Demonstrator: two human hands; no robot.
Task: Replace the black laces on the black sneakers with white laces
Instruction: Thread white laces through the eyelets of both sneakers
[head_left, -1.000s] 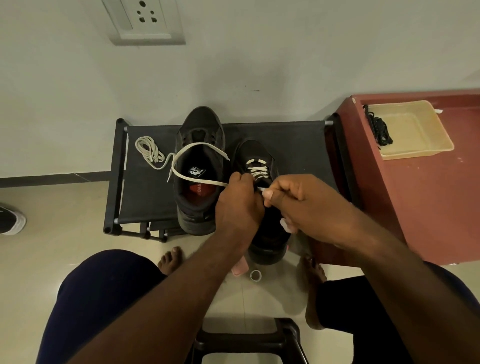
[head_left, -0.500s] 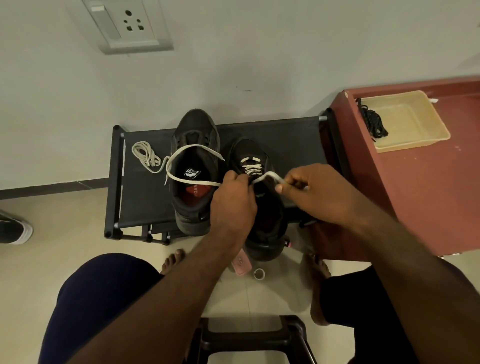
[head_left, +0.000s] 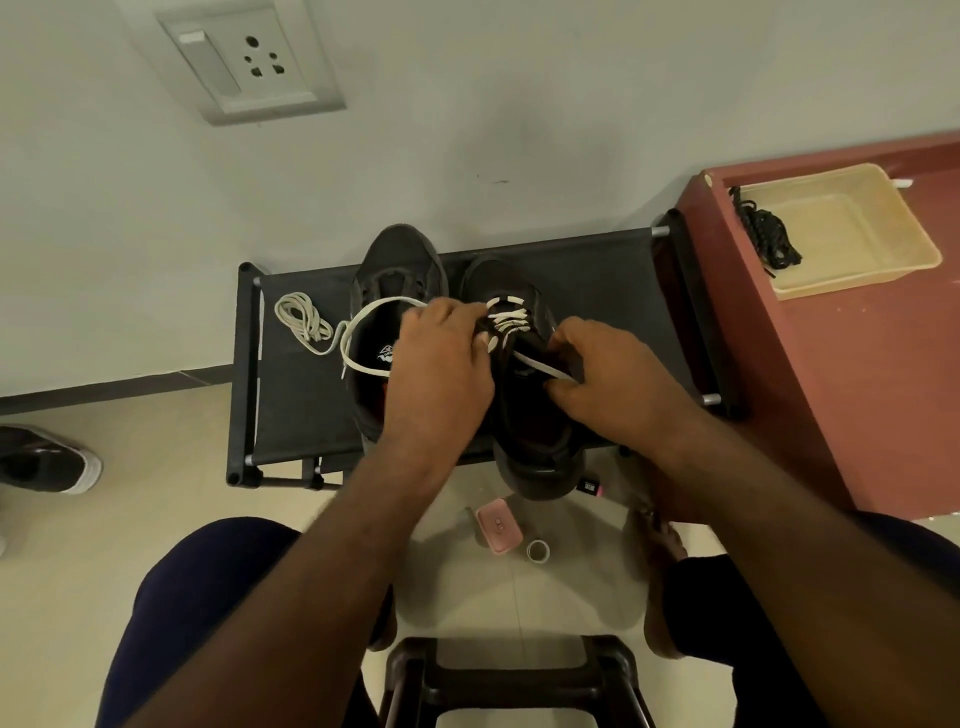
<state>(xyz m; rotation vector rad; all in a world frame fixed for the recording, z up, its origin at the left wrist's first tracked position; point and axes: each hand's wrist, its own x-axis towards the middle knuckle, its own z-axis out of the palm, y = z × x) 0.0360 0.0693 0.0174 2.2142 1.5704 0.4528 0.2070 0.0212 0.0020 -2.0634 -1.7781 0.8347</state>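
Two black sneakers stand side by side on a black fabric rack (head_left: 597, 275). The right sneaker (head_left: 535, 447) has a white lace (head_left: 506, 319) threaded through its upper eyelets. My left hand (head_left: 441, 374) grips that sneaker at the laced part, fingers curled at the eyelets. My right hand (head_left: 613, 384) pinches the lace's free end (head_left: 545, 370) beside the tongue. The lace's other end loops over the unlaced left sneaker (head_left: 395, 270). A second white lace (head_left: 301, 322) lies coiled on the rack's left side.
A beige tray (head_left: 857, 234) on a red-brown cabinet (head_left: 883, 389) at right holds the black laces (head_left: 766, 234). A pink case (head_left: 498, 525) and a tape roll (head_left: 537, 551) lie on the floor near my bare feet. A dark stool (head_left: 514, 675) stands below. Another shoe (head_left: 47, 460) sits at far left.
My right hand has come down and in toward the right sneaker's side, still pinching the lace end. My left hand slid up onto the eyelets. The camera view shifted.
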